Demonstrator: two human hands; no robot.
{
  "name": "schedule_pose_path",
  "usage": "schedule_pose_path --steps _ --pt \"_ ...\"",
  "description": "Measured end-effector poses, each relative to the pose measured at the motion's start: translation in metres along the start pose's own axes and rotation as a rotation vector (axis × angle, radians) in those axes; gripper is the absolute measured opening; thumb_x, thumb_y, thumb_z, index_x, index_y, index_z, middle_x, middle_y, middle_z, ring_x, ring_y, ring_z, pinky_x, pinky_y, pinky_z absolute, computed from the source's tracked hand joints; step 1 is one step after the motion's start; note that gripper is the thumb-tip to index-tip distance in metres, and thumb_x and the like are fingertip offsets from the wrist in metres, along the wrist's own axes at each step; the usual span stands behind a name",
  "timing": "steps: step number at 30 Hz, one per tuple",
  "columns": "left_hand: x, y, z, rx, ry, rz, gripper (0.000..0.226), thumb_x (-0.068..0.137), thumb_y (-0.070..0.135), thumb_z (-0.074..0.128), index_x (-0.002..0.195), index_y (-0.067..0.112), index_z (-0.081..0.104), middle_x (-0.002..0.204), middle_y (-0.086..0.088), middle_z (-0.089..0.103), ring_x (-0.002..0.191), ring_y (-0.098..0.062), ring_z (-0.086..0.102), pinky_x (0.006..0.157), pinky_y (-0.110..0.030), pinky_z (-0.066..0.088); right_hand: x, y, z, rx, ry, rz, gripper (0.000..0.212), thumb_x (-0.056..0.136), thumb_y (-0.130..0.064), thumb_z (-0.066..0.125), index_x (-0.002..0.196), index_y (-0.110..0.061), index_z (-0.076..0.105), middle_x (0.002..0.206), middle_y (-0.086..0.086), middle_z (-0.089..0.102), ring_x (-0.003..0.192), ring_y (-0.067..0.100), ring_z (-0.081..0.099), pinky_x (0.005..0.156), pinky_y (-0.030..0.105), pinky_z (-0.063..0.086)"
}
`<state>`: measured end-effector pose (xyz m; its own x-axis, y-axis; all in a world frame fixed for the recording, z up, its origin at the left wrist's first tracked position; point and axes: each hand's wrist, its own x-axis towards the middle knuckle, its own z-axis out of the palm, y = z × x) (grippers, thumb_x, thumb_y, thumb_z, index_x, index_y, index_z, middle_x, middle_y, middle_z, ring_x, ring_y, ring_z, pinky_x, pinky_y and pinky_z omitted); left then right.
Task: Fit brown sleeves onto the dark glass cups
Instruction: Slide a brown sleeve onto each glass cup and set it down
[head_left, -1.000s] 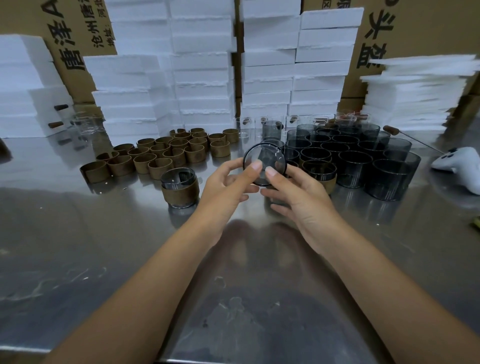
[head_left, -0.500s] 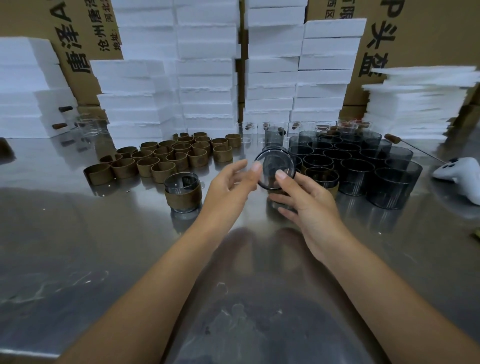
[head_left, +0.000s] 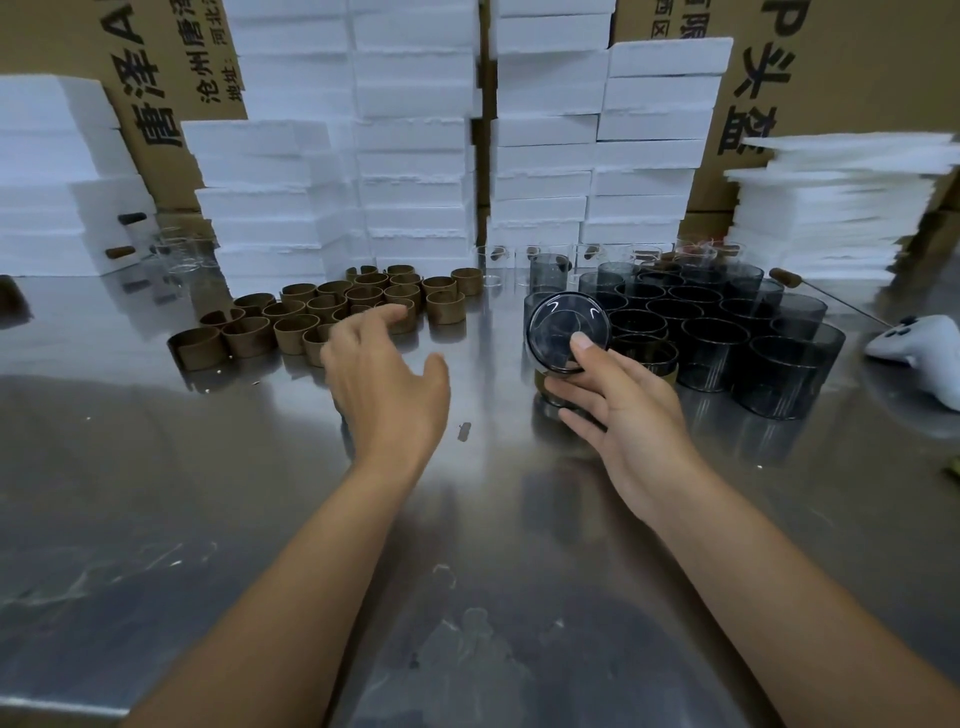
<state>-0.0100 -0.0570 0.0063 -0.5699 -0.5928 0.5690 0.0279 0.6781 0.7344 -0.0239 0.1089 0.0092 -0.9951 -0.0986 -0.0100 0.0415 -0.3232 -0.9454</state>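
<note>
My right hand (head_left: 623, 415) grips a dark glass cup (head_left: 563, 332) tipped on its side, its round base facing me, thumb pressed on the base. A strip of brown shows under the cup by my fingers. My left hand (head_left: 384, 374) hovers open, fingers spread, over the near edge of a cluster of several loose brown sleeves (head_left: 322, 306) at centre left. It holds nothing and hides what stands behind it. Several bare dark glass cups (head_left: 727, 338) stand packed together at centre right, just behind the held cup.
The steel table (head_left: 208, 493) is shiny and bare in front. White foam blocks (head_left: 415, 156) and cardboard boxes (head_left: 841, 78) wall off the back. Clear glasses (head_left: 493, 262) line the rear. A white controller (head_left: 919, 348) lies at the right edge.
My left hand has let go of the cup and swung left over the brown sleeves, now covering the sleeved cup that stood there. My right hand keeps the cup alone.
</note>
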Motion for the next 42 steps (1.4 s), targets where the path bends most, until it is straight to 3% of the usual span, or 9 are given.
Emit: schedule_pose_path --steps 3,7,13,17,21,25,29,37,42 --pt "0.007 -0.009 0.000 0.068 -0.046 -0.209 0.059 0.084 0.012 0.066 0.135 0.007 0.037 0.145 -0.016 0.025 0.136 -0.031 0.024 0.114 -0.035 0.021 -0.001 0.000 0.000 -0.012 -0.009 -0.006 0.019 0.083 -0.033 0.069 0.097 -0.019 0.065 0.089 -0.006 0.071 0.099 0.015 0.069 0.098 0.038 0.049" --pt "0.012 -0.013 0.003 0.015 -0.168 -0.389 0.068 0.090 0.017 0.063 0.144 0.003 0.025 0.150 -0.017 0.020 0.135 -0.034 0.030 0.108 -0.036 0.028 -0.001 0.000 0.000 -0.005 -0.016 -0.007 0.021 0.083 -0.033 0.069 0.098 -0.019 0.066 0.090 -0.006 0.072 0.098 0.015 0.070 0.097 0.038 0.049" --pt "0.011 -0.018 0.008 0.002 -0.208 -0.262 0.049 0.092 0.012 0.060 0.138 0.008 0.044 0.141 -0.011 0.043 0.125 -0.027 0.047 0.102 -0.032 0.036 -0.001 -0.001 -0.001 0.017 -0.018 -0.004 0.021 0.083 -0.033 0.069 0.098 -0.019 0.066 0.094 -0.004 0.073 0.096 0.014 0.070 0.095 0.036 0.050" --pt "0.008 -0.016 0.013 -0.040 -0.258 -0.169 0.045 0.088 0.016 0.066 0.131 0.012 0.053 0.134 -0.008 0.052 0.122 -0.024 0.050 0.104 -0.039 0.041 -0.002 -0.002 0.001 0.061 0.000 0.017 0.036 0.085 -0.036 0.066 0.113 -0.013 0.065 0.111 0.008 0.071 0.096 0.016 0.071 0.095 0.039 0.050" --pt "0.009 -0.015 0.023 -0.087 -0.278 -0.098 0.043 0.085 0.018 0.071 0.125 0.013 0.057 0.129 -0.006 0.058 0.116 -0.021 0.054 0.099 -0.038 0.046 -0.001 -0.003 0.003 0.071 0.010 0.022 0.030 0.086 -0.042 0.063 0.101 -0.017 0.068 0.112 0.013 0.070 0.094 0.017 0.071 0.093 0.037 0.051" --pt "0.009 -0.012 0.035 -0.127 -0.310 -0.072 0.045 0.083 0.021 0.073 0.124 0.015 0.055 0.127 -0.004 0.059 0.115 -0.020 0.055 0.096 -0.036 0.048 0.000 -0.001 0.003 0.067 0.003 0.019 0.025 0.085 -0.041 0.063 0.094 -0.019 0.070 0.101 0.007 0.074 0.087 0.014 0.072 0.090 0.036 0.052" --pt "0.007 -0.010 0.045 -0.108 -0.321 -0.011 0.043 0.082 0.026 0.074 0.121 0.018 0.057 0.125 0.001 0.060 0.115 -0.020 0.054 0.094 -0.035 0.046 0.001 0.000 0.004 0.057 -0.004 0.029 0.029 0.084 -0.042 0.064 0.099 -0.018 0.070 0.102 0.009 0.073 0.087 0.013 0.073 0.085 0.033 0.053" --pt "0.003 -0.007 0.049 -0.059 -0.397 0.082 0.054 0.087 0.026 0.068 0.137 0.019 0.048 0.134 0.000 0.056 0.119 -0.020 0.053 0.094 -0.029 0.042 0.001 -0.001 0.004 0.060 -0.025 0.040 0.036 0.083 -0.043 0.064 0.107 -0.017 0.068 0.102 0.006 0.074 0.091 0.014 0.072 0.087 0.033 0.052" --pt "0.008 -0.010 0.045 -0.200 -0.359 -0.037 0.050 0.093 0.029 0.060 0.138 0.016 0.043 0.140 0.001 0.048 0.120 -0.017 0.052 0.087 -0.023 0.036 -0.001 -0.001 0.006 0.043 -0.032 0.057 0.044 0.071 -0.047 0.067 0.102 -0.017 0.068 0.101 0.009 0.072 0.090 0.014 0.072 0.083 0.033 0.053"
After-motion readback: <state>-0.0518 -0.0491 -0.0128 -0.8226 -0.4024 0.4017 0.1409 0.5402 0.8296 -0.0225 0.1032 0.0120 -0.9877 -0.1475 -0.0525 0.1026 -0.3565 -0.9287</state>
